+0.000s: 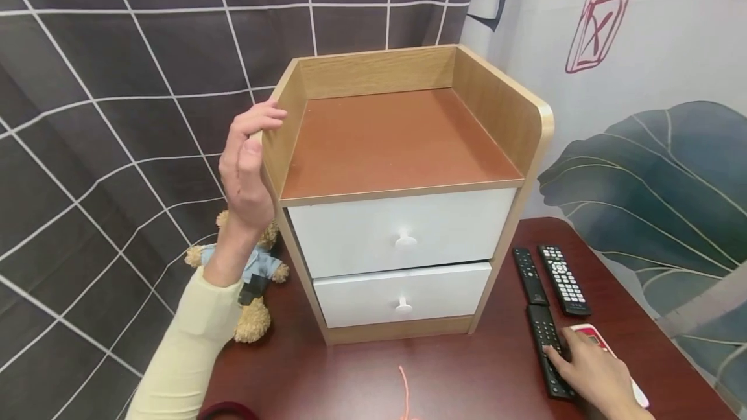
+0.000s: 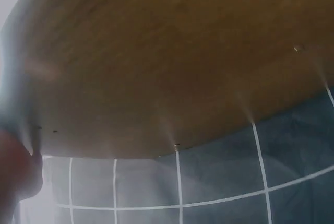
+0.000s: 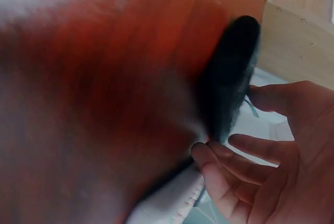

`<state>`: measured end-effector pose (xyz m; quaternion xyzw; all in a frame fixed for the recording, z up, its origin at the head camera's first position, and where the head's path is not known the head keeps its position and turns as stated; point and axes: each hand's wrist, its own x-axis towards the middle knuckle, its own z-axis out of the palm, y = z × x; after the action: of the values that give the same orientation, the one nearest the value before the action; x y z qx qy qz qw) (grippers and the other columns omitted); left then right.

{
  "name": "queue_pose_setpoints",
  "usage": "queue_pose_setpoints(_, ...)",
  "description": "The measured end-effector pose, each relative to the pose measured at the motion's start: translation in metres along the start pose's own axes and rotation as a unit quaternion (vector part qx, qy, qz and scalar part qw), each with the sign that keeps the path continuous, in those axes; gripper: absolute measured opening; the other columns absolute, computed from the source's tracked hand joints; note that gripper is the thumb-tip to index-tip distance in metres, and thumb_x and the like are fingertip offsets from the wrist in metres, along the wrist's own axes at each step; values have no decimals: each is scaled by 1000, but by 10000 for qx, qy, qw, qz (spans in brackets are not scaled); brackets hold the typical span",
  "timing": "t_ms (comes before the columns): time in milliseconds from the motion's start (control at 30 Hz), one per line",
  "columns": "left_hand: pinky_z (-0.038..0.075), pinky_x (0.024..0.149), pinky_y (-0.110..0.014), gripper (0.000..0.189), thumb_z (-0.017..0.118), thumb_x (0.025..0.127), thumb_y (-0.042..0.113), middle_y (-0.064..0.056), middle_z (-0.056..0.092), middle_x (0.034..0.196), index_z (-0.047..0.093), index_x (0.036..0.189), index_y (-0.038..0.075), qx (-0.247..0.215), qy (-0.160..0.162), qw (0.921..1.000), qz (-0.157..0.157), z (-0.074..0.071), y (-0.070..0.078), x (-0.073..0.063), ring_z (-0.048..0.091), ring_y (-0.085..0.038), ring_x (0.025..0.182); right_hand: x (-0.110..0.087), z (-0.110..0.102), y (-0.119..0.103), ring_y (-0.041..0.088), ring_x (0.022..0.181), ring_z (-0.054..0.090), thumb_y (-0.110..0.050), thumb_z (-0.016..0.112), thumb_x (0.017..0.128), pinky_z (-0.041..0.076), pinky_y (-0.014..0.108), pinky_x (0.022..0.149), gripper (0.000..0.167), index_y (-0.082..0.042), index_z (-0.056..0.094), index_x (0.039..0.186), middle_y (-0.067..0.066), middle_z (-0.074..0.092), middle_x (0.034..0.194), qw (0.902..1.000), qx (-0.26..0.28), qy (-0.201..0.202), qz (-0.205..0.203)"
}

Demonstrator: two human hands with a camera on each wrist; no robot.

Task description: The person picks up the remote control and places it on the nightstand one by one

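A small wooden cabinet [image 1: 403, 135] with two white drawers stands on the dark red table. My left hand [image 1: 251, 167] holds the top edge of its left side panel, fingertips bent over the edge. That panel's outer face [image 2: 156, 67] fills most of the left wrist view. My right hand [image 1: 595, 371] pinches a black remote control [image 1: 544, 336] at the table's right, thumb on its left side. Part of a white device [image 1: 639, 391] with a red patch lies under this hand. In the right wrist view, the remote's dark end [image 3: 235, 46] is blurred.
Two more black remotes, a slim one [image 1: 530, 277] and a wider one [image 1: 563, 280], lie right of the cabinet. A teddy bear [image 1: 253, 323] in blue clothes is at its left. An orange cord [image 1: 404, 387] lies in front. A dark grid curtain [image 1: 175, 50] hangs behind.
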<state>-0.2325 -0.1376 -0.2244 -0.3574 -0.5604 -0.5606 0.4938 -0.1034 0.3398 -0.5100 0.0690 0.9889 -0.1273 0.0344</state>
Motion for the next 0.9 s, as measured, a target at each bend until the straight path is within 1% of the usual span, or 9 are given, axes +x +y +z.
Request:
queue_pose_setpoints(67,36,115,-46,44,31,87,15,-3,69,110,59,99,-17,-19,66,10000,-42,2,0,-2,58,-33,122,0,3,0,29,77,60,-47,63,90,47,53,59,46,-3,60,101,15,63,85,10000,28,-22,93)
queue_pose_setpoints(133,35,115,-46,45,31,88,16,-6,68,111,58,100,-17,-62,95,9999,-88,3,1,-3,58,-32,123,0,5,-2,28,78,59,-51,64,89,48,53,61,54,0,60,106,16,63,87,9998,45,-37,169)
queue_pose_setpoints(233,35,115,-45,46,31,89,19,-12,67,113,58,101,-16,-117,134,9997,-155,3,1,-4,57,-32,123,2,7,-7,34,83,62,-59,65,86,49,56,63,71,4,57,120,24,63,100,9997,81,-5,224)
queue_pose_setpoints(333,35,115,-45,46,31,89,20,-11,67,114,59,102,-15,-164,153,9995,-214,3,1,-5,56,-32,124,4,9,-10,36,81,61,-62,65,83,48,54,59,79,3,52,125,27,60,103,9995,86,-29,307)
queue_pose_setpoints(433,34,115,-45,46,31,89,20,-7,67,114,59,103,-14,-198,144,9994,-229,3,1,-5,55,-33,125,7,9,-11,30,75,57,-59,68,82,45,46,56,77,2,49,125,24,57,99,9990,109,-103,412)
queue_pose_setpoints(533,34,115,-45,46,31,89,19,-5,67,114,59,103,-14,-234,156,9994,-216,5,1,-5,55,-34,125,9,9,-10,28,72,55,-53,69,83,43,42,54,73,3,47,125,23,55,96,9991,108,-135,396)
queue_pose_setpoints(700,35,115,-46,45,31,89,19,-2,67,113,59,103,-15,-248,209,9993,-162,5,0,-6,55,-34,125,11,9,-9,28,72,56,-43,69,82,43,44,54,65,2,47,123,23,56,97,9997,80,-38,235)
queue_pose_setpoints(800,34,115,-45,46,31,90,19,0,67,113,59,103,-15,-229,181,9994,-164,4,-1,-6,55,-33,125,12,9,-9,28,75,56,-43,68,80,43,45,55,65,2,48,122,22,57,97,9995,132,-158,256)
queue_pose_setpoints(900,34,115,-45,46,31,90,20,0,67,114,58,103,-15,-216,145,9995,-171,3,-2,-5,55,-33,126,11,8,-10,26,77,55,-43,69,78,42,41,56,63,0,48,119,18,58,97,9992,190,-259,234)
